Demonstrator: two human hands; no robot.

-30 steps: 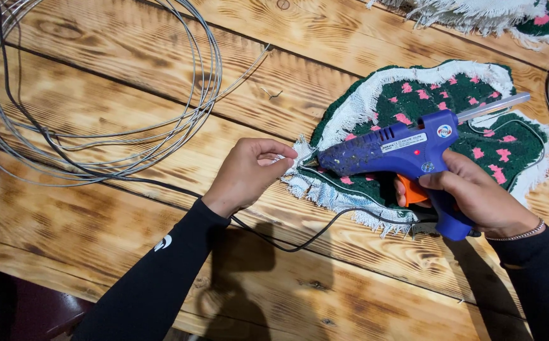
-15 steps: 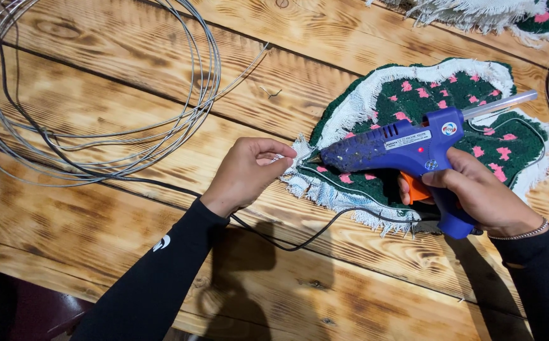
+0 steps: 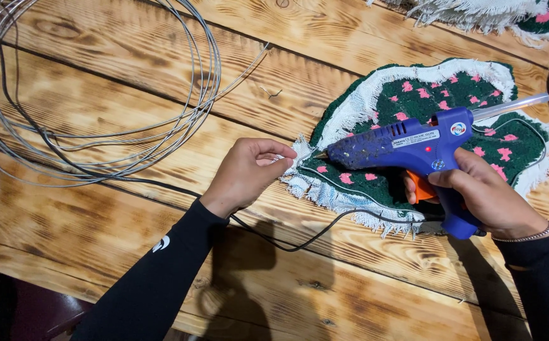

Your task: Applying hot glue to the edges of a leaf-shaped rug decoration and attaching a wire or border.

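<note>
Two bare hands work over a scorched wooden tabletop [image 3: 129, 265] in the head view. At right of centre, the right hand [image 3: 486, 196] wraps the handle of a blue hot-glue gun [image 3: 407, 148]; its grip is closed on the gun, with a finger over the orange trigger [image 3: 418, 187]. A clear glue stick [image 3: 511, 105] projects from the rear of the gun toward the right edge of the frame, and the nozzle points left, its tip at the fringed edge of a green tufted piece [image 3: 426, 101] with pink marks and a white border. This piece lies flat on the tabletop in the right half of the frame, under the gun. At centre, the left hand [image 3: 246, 173] pinches the white fringe [image 3: 296, 158] at the leftmost corner of the piece, just beside the nozzle tip; its grip is closed on that fringe. A black cord [image 3: 300, 240] runs across the tabletop under the left wrist toward the gun. A loose coil of grey wire [image 3: 129, 136] occupies the upper left of the frame, well apart from both hands. A second fringed piece [image 3: 476, 12] shows partly at the top right edge.
</note>
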